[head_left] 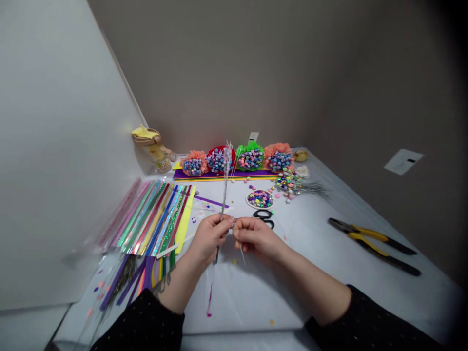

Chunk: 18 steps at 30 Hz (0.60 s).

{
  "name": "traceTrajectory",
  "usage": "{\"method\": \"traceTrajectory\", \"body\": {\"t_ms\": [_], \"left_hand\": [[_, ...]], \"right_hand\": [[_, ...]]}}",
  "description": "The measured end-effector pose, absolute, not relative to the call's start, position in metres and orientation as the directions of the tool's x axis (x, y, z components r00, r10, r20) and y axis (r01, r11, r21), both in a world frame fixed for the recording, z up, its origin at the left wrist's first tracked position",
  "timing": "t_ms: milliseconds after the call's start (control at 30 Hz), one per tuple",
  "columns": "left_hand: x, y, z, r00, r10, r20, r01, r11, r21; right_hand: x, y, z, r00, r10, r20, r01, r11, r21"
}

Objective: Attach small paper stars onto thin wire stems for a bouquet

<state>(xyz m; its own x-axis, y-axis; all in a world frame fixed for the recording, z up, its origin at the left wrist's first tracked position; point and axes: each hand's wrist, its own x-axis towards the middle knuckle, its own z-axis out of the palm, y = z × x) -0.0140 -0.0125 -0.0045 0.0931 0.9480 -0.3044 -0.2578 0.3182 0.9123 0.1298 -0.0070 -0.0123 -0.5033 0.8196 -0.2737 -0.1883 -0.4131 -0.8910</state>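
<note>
Both the left grip (209,239) and right grip (257,238) look clenched on a silver wire bundle (225,190); four paper-star bunches (241,157) stand made.

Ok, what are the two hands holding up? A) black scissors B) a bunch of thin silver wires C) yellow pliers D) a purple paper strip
B: the left hand and right hand pinch a bunch of thin silver wires that stick up between them.

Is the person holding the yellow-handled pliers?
No, the pliers lie to the right, while the left hand and right hand hold thin silvery wires.
</note>
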Motion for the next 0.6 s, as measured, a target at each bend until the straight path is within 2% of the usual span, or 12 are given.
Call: {"method": "traceTrajectory", "body": {"t_ms": [200, 333, 467, 600], "left_hand": [[-0.013, -0.012, -0.007, 0.050, 0.972, -0.231, -0.156, 0.236, 0.959], [-0.016, -0.012, -0.005, -0.011, 0.999, -0.034, 0.135, 0.035, 0.990], [-0.020, -0.011, -0.004, -0.003, 0.986, 0.164, 0.479, -0.143, 0.866], [-0.025, -0.007, -0.012, 0.040, 0.954, 0.298, 0.643, -0.253, 0.723]], "right_hand": [[0.130, -0.008, -0.010, -0.509, 0.811, -0.288, -0.197, -0.436, -0.878], [0.129, -0.009, -0.009, -0.519, 0.800, -0.301, -0.223, -0.467, -0.856], [0.128, -0.010, -0.008, -0.519, 0.791, -0.323, -0.248, -0.501, -0.829], [0.129, -0.008, -0.009, -0.522, 0.782, -0.340, -0.257, -0.524, -0.812]]}}
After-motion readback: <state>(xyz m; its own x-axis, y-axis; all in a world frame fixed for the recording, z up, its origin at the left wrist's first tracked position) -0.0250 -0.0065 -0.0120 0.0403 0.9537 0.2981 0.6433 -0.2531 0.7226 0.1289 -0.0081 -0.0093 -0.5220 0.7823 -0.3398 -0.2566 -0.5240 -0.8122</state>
